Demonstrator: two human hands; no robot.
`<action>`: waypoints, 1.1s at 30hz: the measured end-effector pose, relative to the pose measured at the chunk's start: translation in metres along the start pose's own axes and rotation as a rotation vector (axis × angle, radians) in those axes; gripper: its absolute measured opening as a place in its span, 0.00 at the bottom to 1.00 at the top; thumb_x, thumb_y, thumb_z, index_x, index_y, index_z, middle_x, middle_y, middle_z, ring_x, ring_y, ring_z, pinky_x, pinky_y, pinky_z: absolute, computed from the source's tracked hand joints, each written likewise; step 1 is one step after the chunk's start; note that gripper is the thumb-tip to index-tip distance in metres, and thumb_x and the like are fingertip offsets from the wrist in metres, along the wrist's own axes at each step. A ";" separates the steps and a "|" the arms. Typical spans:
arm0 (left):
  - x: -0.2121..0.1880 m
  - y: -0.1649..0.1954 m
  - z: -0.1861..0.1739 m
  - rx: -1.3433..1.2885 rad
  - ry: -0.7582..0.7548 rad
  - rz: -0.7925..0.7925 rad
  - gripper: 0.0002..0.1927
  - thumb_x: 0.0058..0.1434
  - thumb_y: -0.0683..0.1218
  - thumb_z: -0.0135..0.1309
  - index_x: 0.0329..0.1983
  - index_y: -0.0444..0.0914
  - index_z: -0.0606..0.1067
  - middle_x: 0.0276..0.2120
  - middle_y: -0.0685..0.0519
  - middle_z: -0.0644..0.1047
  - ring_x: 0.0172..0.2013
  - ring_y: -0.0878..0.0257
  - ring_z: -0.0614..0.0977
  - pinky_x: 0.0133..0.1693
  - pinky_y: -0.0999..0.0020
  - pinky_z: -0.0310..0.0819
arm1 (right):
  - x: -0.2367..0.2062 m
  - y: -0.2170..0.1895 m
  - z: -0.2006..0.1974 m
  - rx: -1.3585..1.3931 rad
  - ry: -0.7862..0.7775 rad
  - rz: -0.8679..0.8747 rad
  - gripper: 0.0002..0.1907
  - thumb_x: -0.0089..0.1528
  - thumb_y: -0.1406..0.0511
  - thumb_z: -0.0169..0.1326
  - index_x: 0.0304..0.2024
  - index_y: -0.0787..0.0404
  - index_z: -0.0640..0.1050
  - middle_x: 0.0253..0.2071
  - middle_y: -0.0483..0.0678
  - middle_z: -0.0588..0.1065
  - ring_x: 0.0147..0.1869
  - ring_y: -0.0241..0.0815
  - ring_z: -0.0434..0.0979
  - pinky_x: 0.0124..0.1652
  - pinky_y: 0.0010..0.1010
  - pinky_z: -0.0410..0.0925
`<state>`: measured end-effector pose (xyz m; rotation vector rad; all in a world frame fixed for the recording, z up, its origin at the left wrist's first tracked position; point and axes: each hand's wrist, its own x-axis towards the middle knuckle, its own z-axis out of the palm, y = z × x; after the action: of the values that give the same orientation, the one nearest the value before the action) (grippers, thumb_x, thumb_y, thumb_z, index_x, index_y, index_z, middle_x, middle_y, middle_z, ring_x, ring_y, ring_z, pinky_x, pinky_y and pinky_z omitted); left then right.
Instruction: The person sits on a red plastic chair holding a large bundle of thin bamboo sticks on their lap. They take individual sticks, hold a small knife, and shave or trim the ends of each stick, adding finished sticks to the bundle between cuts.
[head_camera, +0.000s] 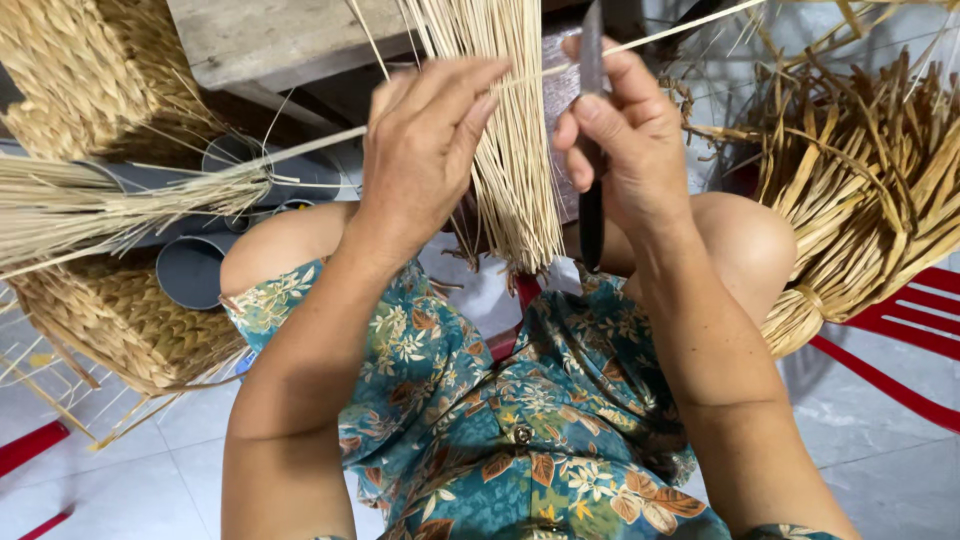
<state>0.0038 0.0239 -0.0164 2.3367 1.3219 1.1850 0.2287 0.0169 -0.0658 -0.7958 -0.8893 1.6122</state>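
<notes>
Pinching the pale straw bundle (515, 140) at frame centre, left hand (425, 135) curls around its vertical strands; right hand (625, 135), just right, grips a dark knife (592, 190) upright, parallel and nearly touching.

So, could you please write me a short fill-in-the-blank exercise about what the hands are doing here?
1. The right hand holds a dark ____ upright.
2. The left hand rests on a hanging bundle of thin pale ____.
3. A woven basket lies on the person's ____ side.
4. Grey ____ lie beside that basket.

Missing words: knife; straw stalks; left; pipes
</notes>
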 end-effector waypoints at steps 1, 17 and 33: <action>0.000 -0.001 0.000 -0.087 -0.094 -0.087 0.10 0.69 0.42 0.57 0.53 0.39 0.80 0.42 0.49 0.81 0.41 0.56 0.83 0.45 0.60 0.73 | 0.000 0.000 0.003 -0.027 -0.001 -0.014 0.20 0.74 0.69 0.54 0.68 0.65 0.69 0.33 0.51 0.77 0.24 0.33 0.70 0.26 0.19 0.63; -0.008 -0.025 -0.016 -0.363 -0.211 -0.209 0.05 0.72 0.43 0.58 0.47 0.37 0.81 0.33 0.49 0.82 0.31 0.64 0.84 0.34 0.70 0.75 | 0.008 -0.007 -0.022 -0.119 0.062 -0.105 0.16 0.76 0.70 0.54 0.67 0.62 0.72 0.40 0.52 0.79 0.28 0.34 0.74 0.25 0.21 0.65; -0.009 -0.042 -0.022 -0.416 -0.202 -0.338 0.06 0.74 0.44 0.58 0.48 0.38 0.82 0.30 0.56 0.83 0.30 0.73 0.81 0.32 0.76 0.75 | -0.001 -0.047 -0.092 -0.026 0.345 -0.288 0.18 0.80 0.72 0.52 0.71 0.65 0.67 0.35 0.57 0.77 0.22 0.39 0.70 0.21 0.26 0.61</action>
<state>-0.0408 0.0363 -0.0287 1.8032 1.2021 0.9762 0.3297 0.0363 -0.0709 -0.8882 -0.7382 1.1709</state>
